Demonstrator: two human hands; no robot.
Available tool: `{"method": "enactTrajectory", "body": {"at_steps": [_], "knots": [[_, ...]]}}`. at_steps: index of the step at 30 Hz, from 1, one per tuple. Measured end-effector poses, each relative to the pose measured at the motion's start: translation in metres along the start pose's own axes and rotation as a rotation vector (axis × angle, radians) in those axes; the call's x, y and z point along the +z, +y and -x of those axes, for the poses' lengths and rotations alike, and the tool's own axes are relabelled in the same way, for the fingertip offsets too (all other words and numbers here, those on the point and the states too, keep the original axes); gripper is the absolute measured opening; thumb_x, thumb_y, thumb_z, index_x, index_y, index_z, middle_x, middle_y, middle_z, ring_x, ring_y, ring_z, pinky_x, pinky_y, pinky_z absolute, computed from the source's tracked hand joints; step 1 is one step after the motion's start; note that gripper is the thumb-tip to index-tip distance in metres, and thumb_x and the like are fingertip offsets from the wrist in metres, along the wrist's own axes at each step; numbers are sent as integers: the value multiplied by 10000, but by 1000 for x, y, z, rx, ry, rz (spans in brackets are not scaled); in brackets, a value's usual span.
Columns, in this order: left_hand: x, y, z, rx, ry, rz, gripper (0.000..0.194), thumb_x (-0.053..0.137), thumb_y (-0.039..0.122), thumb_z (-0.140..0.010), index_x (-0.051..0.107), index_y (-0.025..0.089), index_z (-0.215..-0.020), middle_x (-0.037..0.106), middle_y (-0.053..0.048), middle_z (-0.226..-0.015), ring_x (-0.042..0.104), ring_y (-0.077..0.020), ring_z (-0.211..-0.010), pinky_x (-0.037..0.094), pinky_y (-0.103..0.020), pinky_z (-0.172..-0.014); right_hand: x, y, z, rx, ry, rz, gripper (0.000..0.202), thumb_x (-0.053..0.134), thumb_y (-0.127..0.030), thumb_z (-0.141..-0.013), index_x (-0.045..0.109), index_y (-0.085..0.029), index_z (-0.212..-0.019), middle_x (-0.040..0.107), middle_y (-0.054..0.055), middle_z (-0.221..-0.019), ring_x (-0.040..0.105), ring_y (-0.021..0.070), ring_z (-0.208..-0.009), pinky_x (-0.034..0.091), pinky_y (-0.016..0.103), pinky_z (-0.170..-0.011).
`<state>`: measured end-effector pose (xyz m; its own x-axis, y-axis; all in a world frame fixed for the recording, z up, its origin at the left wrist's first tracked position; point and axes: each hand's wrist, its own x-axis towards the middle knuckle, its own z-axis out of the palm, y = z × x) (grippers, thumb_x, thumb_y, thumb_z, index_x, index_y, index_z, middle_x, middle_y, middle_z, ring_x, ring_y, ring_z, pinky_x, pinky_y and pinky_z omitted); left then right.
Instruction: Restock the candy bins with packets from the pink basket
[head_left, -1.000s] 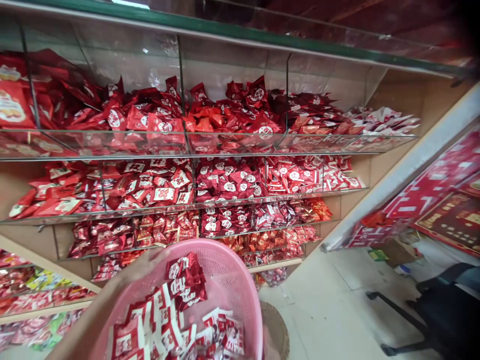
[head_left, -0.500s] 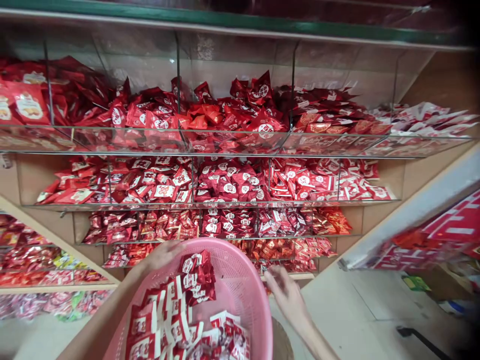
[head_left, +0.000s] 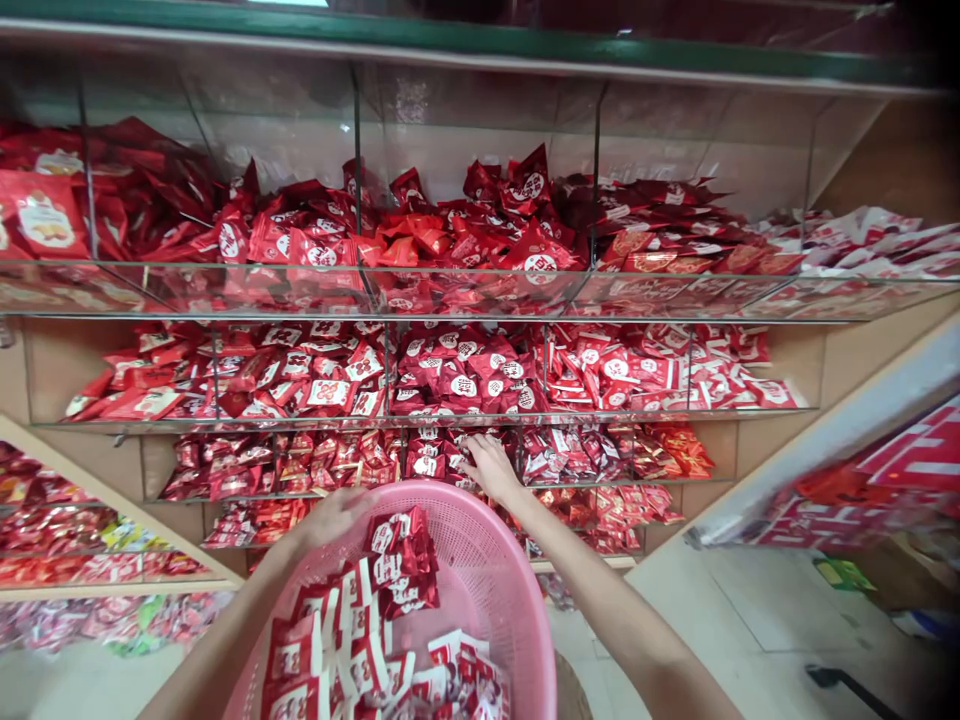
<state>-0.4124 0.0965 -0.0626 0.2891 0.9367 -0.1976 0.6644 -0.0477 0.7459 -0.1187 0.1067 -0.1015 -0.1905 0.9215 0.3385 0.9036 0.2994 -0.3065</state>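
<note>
A pink plastic basket (head_left: pixel 517 585) sits low in front of the shelves, holding several red and white wrapped packets (head_left: pixel 360 640) and a small pile of dark red packets (head_left: pixel 405 560). My left hand (head_left: pixel 334 520) is closed around the basket's far left rim. Above the far rim, my right hand (head_left: pixel 491 468) reaches to the third shelf, at the compartment of dark red packets with white labels (head_left: pixel 426 462). Its fingers are apart and seem to touch those packets; the fingertips are hard to make out.
Glass-fronted shelves (head_left: pixel 480 415) with dividers hold red packets in rows. A green-edged glass shelf (head_left: pixel 480 40) crosses overhead. Lower left stands another rack of sweets (head_left: pixel 60 530). Red bags (head_left: pixel 810 510) lie at right above the tiled floor (head_left: pixel 750 600).
My right hand has moved from beside the basket's right rim up and left to the third shelf. My left hand stays on the rim. The view has shifted slightly.
</note>
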Motion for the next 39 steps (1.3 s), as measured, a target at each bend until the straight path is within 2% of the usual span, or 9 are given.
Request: {"method": "enactTrajectory", "body": {"at_steps": [2,8,12,16,20,28,31,34,39], "knots": [[0,0,-3,35,-62,-4,589,536,664,-711,712,185,-1006,722,-84,-1051,624,-280,-1023,418,-388,-967,0,-1,-1,-18,-21,46,238,559,-243,-855,576,-159,-1077,591,106,-1067,503,254,-998,385,358,-869],[-1,-2,-11,93,-119,-34,586,467,650,-777,690,184,-1055,713,-73,-1068,615,-273,-1023,422,-393,-958,-1,-5,-7,-73,-100,92,262,530,-203,-862,540,-178,-1122,541,105,-1162,484,233,-1028,376,352,-850],[-5,-5,-9,100,-113,-7,573,485,646,-771,682,211,-1088,711,-46,-1095,621,-269,-1020,434,-378,-951,2,-4,-11,-79,-128,88,273,547,-220,-850,531,-172,-1118,557,101,-1145,481,238,-1030,370,361,-845],[-10,-10,-5,100,-86,-13,576,472,652,-771,671,237,-1117,707,-15,-1114,609,-275,-1063,429,-374,-969,6,-1,-16,-66,-138,105,379,587,-278,-833,508,-157,-1183,555,125,-1178,466,257,-1069,348,379,-872],[-14,-17,-2,99,-72,-22,569,479,632,-778,658,239,-1149,687,-23,-1157,601,-273,-1087,425,-391,-982,6,5,-23,-74,-192,122,381,616,-358,-816,553,-145,-1126,565,139,-1169,462,271,-1096,322,404,-907],[-21,-26,3,11,-17,-68,609,487,676,-746,683,211,-1087,694,-60,-1138,603,-297,-1082,450,-392,-958,6,10,-34,-148,-300,86,392,640,-313,-804,544,-178,-1159,546,154,-1223,466,280,-1165,231,491,-989],[-22,-32,2,20,-55,-99,627,444,688,-765,671,210,-1102,673,-65,-1178,578,-301,-1124,417,-404,-995,1,11,-39,-144,-346,46,392,651,-283,-796,546,-185,-1160,545,145,-1249,467,277,-1191,260,473,-985],[-22,-39,0,-13,3,-131,676,454,713,-735,673,191,-1105,647,-87,-1220,542,-321,-1170,371,-448,-1035,-7,15,-46,-136,-380,29,406,679,-290,-770,564,-205,-1150,565,116,-1252,490,274,-1184,327,416,-962],[-23,-43,2,-2,42,-83,671,494,726,-690,695,211,-1071,675,-79,-1174,583,-321,-1120,424,-453,-992,-19,18,-54,-138,-402,28,456,684,-286,-764,565,-209,-1197,585,106,-1247,560,270,-1116,426,330,-880]]}}
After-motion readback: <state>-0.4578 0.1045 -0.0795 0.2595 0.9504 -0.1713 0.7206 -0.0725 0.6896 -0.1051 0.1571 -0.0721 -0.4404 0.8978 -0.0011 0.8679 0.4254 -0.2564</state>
